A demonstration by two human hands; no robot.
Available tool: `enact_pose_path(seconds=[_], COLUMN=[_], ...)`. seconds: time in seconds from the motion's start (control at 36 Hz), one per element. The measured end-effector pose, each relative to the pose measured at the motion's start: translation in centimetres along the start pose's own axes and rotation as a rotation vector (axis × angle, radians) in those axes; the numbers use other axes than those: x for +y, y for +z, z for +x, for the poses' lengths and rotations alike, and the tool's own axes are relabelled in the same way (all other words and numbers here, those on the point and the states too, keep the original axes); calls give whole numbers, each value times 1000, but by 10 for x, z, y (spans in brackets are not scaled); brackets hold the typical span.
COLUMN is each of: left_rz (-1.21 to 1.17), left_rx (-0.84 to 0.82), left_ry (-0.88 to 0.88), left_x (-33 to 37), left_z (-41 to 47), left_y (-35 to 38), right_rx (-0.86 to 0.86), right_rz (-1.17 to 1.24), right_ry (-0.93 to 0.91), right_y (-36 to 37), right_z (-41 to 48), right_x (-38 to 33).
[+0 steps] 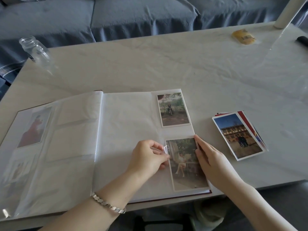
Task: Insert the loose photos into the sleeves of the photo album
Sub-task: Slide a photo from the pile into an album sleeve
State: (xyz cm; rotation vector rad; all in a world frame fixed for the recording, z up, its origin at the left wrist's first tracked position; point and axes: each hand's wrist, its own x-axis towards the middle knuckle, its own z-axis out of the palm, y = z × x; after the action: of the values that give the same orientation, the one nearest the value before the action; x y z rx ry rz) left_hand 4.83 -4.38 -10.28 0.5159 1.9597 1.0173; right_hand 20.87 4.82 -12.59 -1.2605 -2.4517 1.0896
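The photo album [120,124] lies open on the table. A photo of a figure among trees [173,110] sits in the upper sleeve at the right page's outer edge. Below it lies a photo of a seated person [185,164] in the lower sleeve area. My left hand [148,157] pinches the clear plastic sleeve edge at that photo's left side. My right hand [208,159] rests with straight fingers along the photo's right edge. A stack of loose photos [238,135], topped by a building picture, lies right of the album. On the left page a sleeve shows a reddish photo [34,127].
A clear glass jar [35,49] stands at the table's far left corner. A yellow packet [243,37] and a dark object [302,41] lie at the far right, by a white post [290,12]. A grey-blue sofa [133,17] runs behind the table [183,67].
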Motion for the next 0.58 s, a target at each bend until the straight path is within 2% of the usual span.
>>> enact_pose_path(seconds=[0.11, 0.28, 0.33, 0.42, 0.5, 0.58], left_rz=[-155, -394, -470, -506, -282, 215], left_rx=[-28, -86, -114, -169, -152, -17], left_ry=[-59, -164, -187, -185, -55, 233], left_x=[1, 6, 8, 11, 8, 6], left_z=[0, -2, -2, -5, -6, -2], left_y=[-2, -6, -9, -13, -16, -22], right_rx=[3, 205, 192, 77, -21, -88], right_rz=[73, 164, 243, 470, 673, 696], right_ry=[39, 92, 124, 201, 253, 194], right_y=[-5, -13, -20, -30, -36, -38], right_z=[0, -5, -5, -3, 0, 0], right_x=[-1, -5, -10, -19, -27, -37])
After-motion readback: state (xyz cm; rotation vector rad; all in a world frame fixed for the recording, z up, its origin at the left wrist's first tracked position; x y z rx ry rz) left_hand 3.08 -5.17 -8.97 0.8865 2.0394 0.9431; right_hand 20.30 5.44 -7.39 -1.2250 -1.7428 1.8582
